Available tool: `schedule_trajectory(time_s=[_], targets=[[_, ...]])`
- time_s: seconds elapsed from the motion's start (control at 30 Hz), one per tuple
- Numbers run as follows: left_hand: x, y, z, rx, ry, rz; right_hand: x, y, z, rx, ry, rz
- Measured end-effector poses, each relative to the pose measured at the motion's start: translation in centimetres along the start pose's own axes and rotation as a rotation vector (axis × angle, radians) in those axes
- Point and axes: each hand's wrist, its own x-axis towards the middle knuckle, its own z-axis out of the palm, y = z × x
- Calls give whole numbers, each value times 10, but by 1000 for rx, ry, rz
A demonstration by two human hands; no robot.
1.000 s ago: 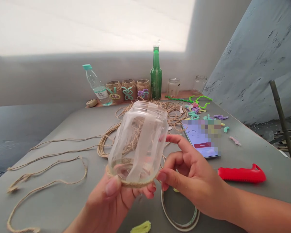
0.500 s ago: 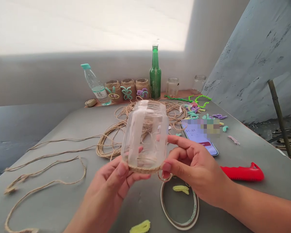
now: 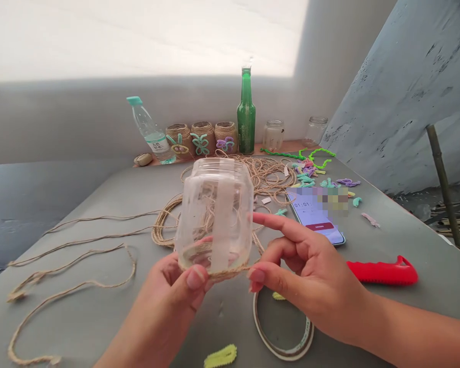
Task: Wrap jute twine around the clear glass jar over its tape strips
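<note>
A clear glass jar is held up in front of me, slightly tilted, with a whitish strip of tape running down its side. Twine goes around the jar's bottom edge. My left hand grips the jar low on its left, the thumb pressing at the twine and other fingers behind or beneath. On the right, my right hand pinches the twine between thumb and fingers just off the jar's lower corner, its index finger stretched out to touch the glass. Beneath that hand lies a tape roll on the table.
Coiled twine spreads behind the jar, with loose strands at left. A phone, a red-handled tool and fuzzy pipe-cleaner pieces lie right. Along the back stand a water bottle, twine-wrapped jars and a green bottle.
The jar has shifted left and turned, bringing the tape strip toward the middle of its visible side. My right hand now draws the twine out from the jar's corner.
</note>
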Motion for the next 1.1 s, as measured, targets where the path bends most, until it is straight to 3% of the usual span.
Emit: schedule_trajectory(time_s=[0.17,0.4,0.67,0.87,1.1], targets=[[0,2,0,-135,-101,-2,4,-2,-5,47,-24,-26],[-4,3,2,-207,-104,-8,9,0,-8,105,-11,-8],[-3,1,6,-210,-83,-72,14,2,-9,243,10,107],[-1,3,6,-157,-224,-69,20,2,-15,285,-174,168],[0,2,0,-34,-153,-24,16,8,-6,323,-103,147]])
